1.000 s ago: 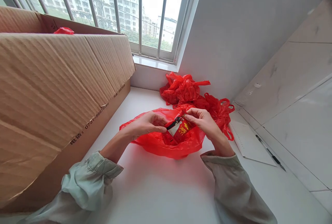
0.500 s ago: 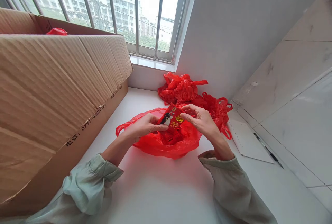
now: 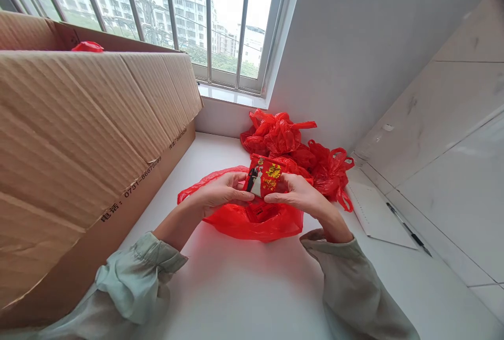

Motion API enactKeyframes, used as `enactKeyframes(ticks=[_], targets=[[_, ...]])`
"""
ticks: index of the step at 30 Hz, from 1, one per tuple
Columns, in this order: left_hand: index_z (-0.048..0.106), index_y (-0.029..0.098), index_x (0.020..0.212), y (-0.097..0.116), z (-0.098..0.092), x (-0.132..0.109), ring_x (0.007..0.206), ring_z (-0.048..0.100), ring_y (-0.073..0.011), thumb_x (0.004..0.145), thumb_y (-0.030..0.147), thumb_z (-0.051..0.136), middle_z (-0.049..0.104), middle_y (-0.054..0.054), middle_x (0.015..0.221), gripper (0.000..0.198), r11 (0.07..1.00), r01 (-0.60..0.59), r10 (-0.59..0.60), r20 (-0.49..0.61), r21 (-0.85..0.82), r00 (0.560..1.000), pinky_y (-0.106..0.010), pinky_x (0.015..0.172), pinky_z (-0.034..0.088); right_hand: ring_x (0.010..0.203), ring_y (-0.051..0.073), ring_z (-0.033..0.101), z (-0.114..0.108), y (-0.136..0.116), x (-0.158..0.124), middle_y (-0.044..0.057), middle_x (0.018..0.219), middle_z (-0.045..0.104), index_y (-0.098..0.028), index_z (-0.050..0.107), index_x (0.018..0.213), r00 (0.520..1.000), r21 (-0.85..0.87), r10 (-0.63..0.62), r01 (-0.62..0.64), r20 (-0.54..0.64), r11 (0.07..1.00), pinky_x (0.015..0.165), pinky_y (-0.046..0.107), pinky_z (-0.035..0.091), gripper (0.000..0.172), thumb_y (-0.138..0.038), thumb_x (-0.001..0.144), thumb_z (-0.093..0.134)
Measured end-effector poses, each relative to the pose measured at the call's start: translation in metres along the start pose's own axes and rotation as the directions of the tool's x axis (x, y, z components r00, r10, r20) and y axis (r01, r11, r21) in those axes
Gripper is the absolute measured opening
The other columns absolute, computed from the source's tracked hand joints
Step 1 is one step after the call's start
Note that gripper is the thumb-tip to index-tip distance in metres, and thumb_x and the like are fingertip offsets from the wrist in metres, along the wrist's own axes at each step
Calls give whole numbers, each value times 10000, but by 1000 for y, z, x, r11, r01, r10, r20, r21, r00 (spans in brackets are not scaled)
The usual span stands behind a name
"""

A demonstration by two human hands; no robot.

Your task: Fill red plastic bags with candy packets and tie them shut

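Observation:
A small red packet (image 3: 266,176) with gold print and a black-and-white picture stands upright between my two hands. My left hand (image 3: 221,193) pinches its left edge and my right hand (image 3: 296,195) grips its right lower edge. Both hands hover over an open red plastic bag (image 3: 252,220) that lies on the white counter (image 3: 244,287). More red contents show dimly inside the bag under the packet.
Several knotted red plastic bags (image 3: 293,151) are heaped in the corner behind. A large open cardboard box (image 3: 90,135) fills the left side. A sheet of paper (image 3: 376,214) and a pen (image 3: 407,229) lie at the right by the tiled wall. A window (image 3: 208,19) is behind.
The packet has been lifted from inside the bag and turned upright to face me. My right hand has shifted from its top to its lower right edge.

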State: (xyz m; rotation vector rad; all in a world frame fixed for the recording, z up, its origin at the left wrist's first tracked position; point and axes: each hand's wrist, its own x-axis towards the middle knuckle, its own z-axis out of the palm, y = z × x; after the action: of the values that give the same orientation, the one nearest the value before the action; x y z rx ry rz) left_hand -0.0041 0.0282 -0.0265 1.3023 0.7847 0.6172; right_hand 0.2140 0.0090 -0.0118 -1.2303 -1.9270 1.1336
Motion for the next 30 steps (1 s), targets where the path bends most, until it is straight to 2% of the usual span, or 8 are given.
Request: enactKeyframes(ticks=[2,4,10,13,16,20,26,30], targets=[[664,196,1170,1,1,-1,987,674,-214,679,273,835,729,-73,1088,526,1000,13,-12,59,-19,998,-284,790,523,937,223,692,0,-1,0,26,982,740,-218,670,1078,998,170,-7,-3,54,986,827,330,551,328,-288,760,711],[651,198,1196,0,2,-1,1029,678,-241,705,271,818,730,-86,1104,523,999,33,-30,112,-27,993,-299,793,527,929,223,701,-1,-2,0,25,973,745,-236,633,1163,999,225,6,-17,48,974,852,351,550,395,-296,779,702],[582,250,1297,1,4,-4,1159,624,-280,724,321,820,695,-83,1206,624,999,29,-32,129,24,991,-340,842,511,885,229,708,-5,-7,-2,34,906,749,-235,658,1143,995,70,7,0,-101,998,836,360,541,349,-336,809,674],[580,246,1292,5,1,-5,1217,578,-300,716,418,822,660,-98,1262,649,999,-17,16,12,47,1000,-374,891,492,938,226,687,-9,-10,-4,39,989,739,-236,666,1164,982,21,-27,31,-186,999,836,341,529,382,-332,794,672],[583,197,1248,8,-4,-5,1225,565,-302,714,499,807,634,-134,1288,654,997,-62,55,-156,-41,986,-415,960,466,921,211,673,-12,-12,-5,30,996,733,-233,684,1158,990,15,2,0,-143,1000,793,313,516,390,-312,778,653],[596,182,1172,8,-8,-4,1269,520,-302,698,579,784,602,-151,1323,647,998,-46,25,-343,-52,939,-418,1005,423,809,201,617,-9,-12,-6,18,805,699,-211,761,976,981,-280,44,-97,-189,955,671,284,450,294,-268,708,653],[601,199,1184,7,-4,-6,1201,557,-278,734,551,756,653,-105,1225,592,996,-19,35,-174,93,984,-407,1005,402,698,164,576,-3,-14,-5,7,759,679,-220,773,901,992,-262,28,-59,-122,963,598,265,410,230,-292,734,634],[605,198,1153,7,-1,-7,1124,588,-260,693,450,811,665,-85,1150,563,992,-59,73,-128,114,989,-382,948,442,715,178,610,-3,-10,-3,15,754,692,-213,768,915,998,-166,40,-47,-43,985,610,270,441,229,-319,749,650]])
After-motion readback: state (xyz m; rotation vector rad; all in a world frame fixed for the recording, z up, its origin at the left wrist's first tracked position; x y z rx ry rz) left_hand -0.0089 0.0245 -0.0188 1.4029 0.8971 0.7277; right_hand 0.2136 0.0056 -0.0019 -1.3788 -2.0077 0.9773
